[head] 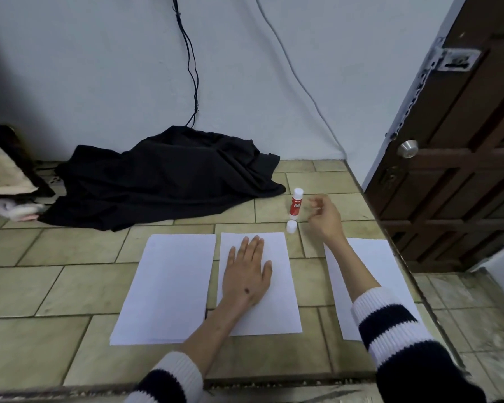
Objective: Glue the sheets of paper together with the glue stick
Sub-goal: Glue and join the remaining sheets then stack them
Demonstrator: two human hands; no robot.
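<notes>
On a tiled surface (70,251), the left hand (246,274) lies flat with straight fingers on the middle sheet (280,301), apparently steadying it, while the right hand (325,218), loosely curled and empty, hovers just right of the upright glue stick (296,204), its cap (291,227) nearby.

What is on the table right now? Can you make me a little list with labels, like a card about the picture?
surface: tiled tabletop
middle sheet: white paper, left hand lying flat on it
left sheet: white paper, beside the middle one
right sheet: white paper, partly under the right forearm
glue stick: red and white, standing upright behind the sheets
cap: white, off, standing just in front of the glue stick
right hand: near the glue stick, holding nothing
black cloth: heaped by the wall
</notes>
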